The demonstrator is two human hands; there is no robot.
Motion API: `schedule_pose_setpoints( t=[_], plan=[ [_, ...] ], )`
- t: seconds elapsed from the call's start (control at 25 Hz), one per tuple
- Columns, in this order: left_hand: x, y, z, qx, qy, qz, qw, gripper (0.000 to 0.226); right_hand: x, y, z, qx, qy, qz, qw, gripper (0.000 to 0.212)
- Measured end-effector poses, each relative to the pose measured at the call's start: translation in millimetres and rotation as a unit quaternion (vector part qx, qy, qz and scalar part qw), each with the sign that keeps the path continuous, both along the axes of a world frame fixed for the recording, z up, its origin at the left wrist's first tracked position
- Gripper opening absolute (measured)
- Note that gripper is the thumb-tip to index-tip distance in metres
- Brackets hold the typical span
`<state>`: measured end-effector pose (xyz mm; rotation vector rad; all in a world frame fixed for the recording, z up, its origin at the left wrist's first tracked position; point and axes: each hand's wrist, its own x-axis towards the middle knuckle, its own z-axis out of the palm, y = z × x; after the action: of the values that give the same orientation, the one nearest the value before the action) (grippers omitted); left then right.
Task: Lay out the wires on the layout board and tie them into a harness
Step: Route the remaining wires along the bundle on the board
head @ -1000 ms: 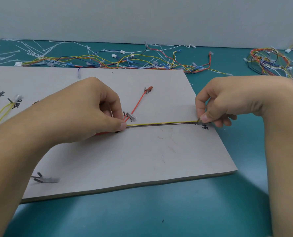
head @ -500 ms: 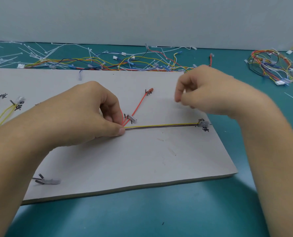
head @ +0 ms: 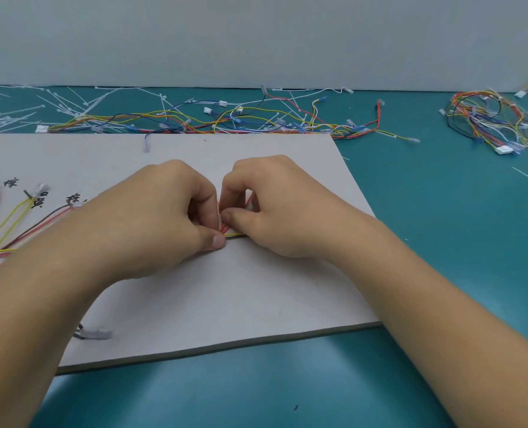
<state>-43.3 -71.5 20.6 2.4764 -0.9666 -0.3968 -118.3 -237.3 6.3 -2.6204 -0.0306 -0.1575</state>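
My left hand: My left hand (head: 164, 220) is curled up. My thumb and finger pinch the thin red and yellow wires (head: 230, 233) and push them down flat.

My right hand: My right hand (head: 275, 211) is curled too, right next to my left one. My thumb and first finger meet on the red part of the wires and pinch it.

Where the wires are: They lie near the middle of the flat grey layout board (head: 225, 288). Only a tiny bit shows between my two hands. My hands hide the rest.

Left side of the board: The fanned-out wire ends (head: 6, 223) are red, yellow and brown. They spread out to little clear plugs next to black written marks.

Table: The board sits on a blue-green table top (head: 441, 242).

Behind the board: A long messy row of loose colourful wires (head: 225, 118) lies there. Thin white plastic ties (head: 25, 109) are scattered at its left end.

Far right: A round tangle of colourful wires (head: 488, 122) lies well apart from the board.
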Motion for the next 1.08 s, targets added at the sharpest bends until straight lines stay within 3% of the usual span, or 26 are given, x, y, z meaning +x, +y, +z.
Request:
schedule_pose_setpoints(
  t=[0.36,0.6,0.76,0.88,1.08],
  plan=[
    [-1.0,-2.7,-7.0,-0.039,0.006,-0.016,0.999,0.02,3.6,4.7,6.9,-0.074,0.023,-0.025,0.997,0.017],
    [-21.8,-19.2,-17.5,-0.134,-0.017,-0.1,0.986,0.017,-12.3,-31.4,20.0,-0.039,0.076,-0.051,0.995,0.009],
    [-37.3,-18.9,-5.4,-0.252,-0.085,-0.149,0.953,0.008,-26.1,-54.0,26.1,-0.003,0.13,-0.063,0.99,0.008],
    [-31.9,-10.4,5.7,-0.257,-0.083,-0.096,0.958,0.011,-33.3,-65.9,32.2,-0.002,0.161,-0.087,0.983,0.01],
    [3.5,6.9,12.1,-0.163,-0.065,0.03,0.984,0.008,-31.8,-64.3,33.1,-0.046,0.169,-0.1,0.979,0.011]
  ],
)
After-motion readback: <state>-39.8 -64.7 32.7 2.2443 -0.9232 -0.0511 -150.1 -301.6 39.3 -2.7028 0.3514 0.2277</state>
